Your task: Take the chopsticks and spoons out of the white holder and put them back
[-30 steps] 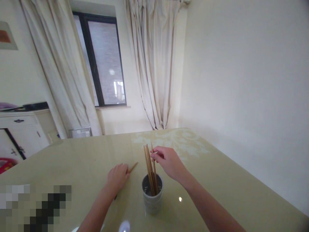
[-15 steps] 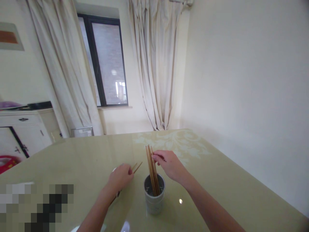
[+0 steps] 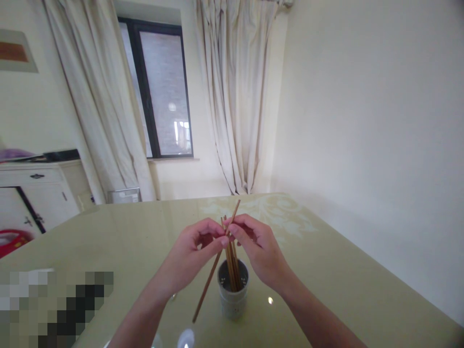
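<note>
My left hand (image 3: 197,249) is closed in a pinch around a slanted wooden chopstick (image 3: 206,292); whether a second lies along it, I cannot tell. Its lower end points down left over the table and its upper end rises to the right. Fingertips of my right hand (image 3: 255,241) meet those of the left and pinch the same chopstick higher up. Behind and below the fingers, several more chopsticks (image 3: 232,270) stand leaning in a grey cylindrical holder (image 3: 233,304). Both hands are above the holder's rim, and the fingers partly hide the standing chopsticks' tops.
The holder stands on a glossy greenish table (image 3: 319,290) with a pale leaf pattern. A wall (image 3: 373,145) runs along the right side. Curtains (image 3: 239,96) and a window (image 3: 165,92) are beyond. At left are a white cabinet (image 3: 43,188) and a red object (image 3: 14,244).
My left hand has risen from near the table and moved right, bringing the slanted chopstick to my right hand. The right hand's fingers have shifted from the standing chopsticks onto it.
</note>
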Motion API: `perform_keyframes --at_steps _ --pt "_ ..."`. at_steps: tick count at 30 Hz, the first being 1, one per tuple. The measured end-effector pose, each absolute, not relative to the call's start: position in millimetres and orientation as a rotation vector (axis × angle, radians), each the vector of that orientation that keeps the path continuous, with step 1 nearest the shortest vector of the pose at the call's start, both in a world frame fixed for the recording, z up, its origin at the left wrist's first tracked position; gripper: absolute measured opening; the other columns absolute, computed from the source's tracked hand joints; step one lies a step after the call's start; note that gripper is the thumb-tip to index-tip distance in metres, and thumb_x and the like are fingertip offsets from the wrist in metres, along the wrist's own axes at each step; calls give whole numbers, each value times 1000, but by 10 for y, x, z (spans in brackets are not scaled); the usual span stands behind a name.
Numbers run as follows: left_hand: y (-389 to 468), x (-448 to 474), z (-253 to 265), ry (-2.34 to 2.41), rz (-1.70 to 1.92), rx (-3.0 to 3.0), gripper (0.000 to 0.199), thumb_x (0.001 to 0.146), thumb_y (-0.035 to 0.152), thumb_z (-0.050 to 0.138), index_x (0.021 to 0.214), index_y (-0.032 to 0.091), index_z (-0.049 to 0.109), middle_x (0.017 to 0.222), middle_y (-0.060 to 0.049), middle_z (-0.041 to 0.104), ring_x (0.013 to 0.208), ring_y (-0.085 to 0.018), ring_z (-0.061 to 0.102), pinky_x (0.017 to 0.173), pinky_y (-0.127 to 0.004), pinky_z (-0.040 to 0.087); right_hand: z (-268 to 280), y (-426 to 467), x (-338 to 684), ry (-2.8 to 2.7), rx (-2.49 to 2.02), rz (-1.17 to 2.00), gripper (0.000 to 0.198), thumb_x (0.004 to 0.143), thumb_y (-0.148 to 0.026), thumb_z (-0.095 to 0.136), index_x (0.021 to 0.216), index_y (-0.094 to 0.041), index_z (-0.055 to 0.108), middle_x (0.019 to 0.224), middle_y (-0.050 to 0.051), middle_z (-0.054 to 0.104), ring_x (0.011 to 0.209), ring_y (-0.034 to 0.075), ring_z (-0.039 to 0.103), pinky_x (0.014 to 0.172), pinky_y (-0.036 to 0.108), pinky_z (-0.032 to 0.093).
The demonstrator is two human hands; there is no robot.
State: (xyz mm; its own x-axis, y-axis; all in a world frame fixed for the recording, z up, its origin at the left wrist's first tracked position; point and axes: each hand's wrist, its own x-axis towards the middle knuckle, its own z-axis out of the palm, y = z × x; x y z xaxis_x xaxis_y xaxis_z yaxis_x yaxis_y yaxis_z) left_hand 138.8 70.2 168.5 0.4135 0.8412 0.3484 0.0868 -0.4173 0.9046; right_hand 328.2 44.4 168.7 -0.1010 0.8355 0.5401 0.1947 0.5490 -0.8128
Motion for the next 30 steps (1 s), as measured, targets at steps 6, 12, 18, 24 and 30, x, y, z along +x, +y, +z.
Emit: perform_keyframes --at_steps 6,12,18,24,30 --pt "961 1312 1521 1100 1101 1947 37 92 54 58 79 21 71 76 -3 72 71 -18 62 66 -28 47 1787 507 3460 -1440 -810 699 24 98 -41 65 98 -19 73 83 4 74 78 18 70 68 27 55" --pt "1416 1049 897 1737 565 2229 18 93 29 57 89 21 73 95 -6 79 91 -23 71 80 -31 47 1812 659 3751 -1470 -947 571 26 97 -42 65 103 -19 75 86 4 74 76 18 68 70 28 53" --pt "1473 998 544 1938 253 2263 16 94 19 56 94 21 71 109 -9 77 107 -26 70 86 -32 47 1644 769 3670 -1731 -1147 549 22 98 -30 60 92 -18 78 80 3 75 75 18 68 71 27 50" --pt "1465 971 527 1978 172 2234 16 91 18 55 95 22 70 109 -10 77 105 -28 71 82 -34 48 1570 792 3585 -1854 -1345 476 17 94 -22 68 80 -18 78 75 2 77 71 18 68 69 27 45" --pt "1482 983 476 1997 147 2182 15 90 21 57 96 21 71 109 -12 78 104 -29 72 81 -34 49 1539 804 3593 -1924 -1425 475 24 94 -22 67 72 -19 77 66 1 73 65 17 66 65 27 42"
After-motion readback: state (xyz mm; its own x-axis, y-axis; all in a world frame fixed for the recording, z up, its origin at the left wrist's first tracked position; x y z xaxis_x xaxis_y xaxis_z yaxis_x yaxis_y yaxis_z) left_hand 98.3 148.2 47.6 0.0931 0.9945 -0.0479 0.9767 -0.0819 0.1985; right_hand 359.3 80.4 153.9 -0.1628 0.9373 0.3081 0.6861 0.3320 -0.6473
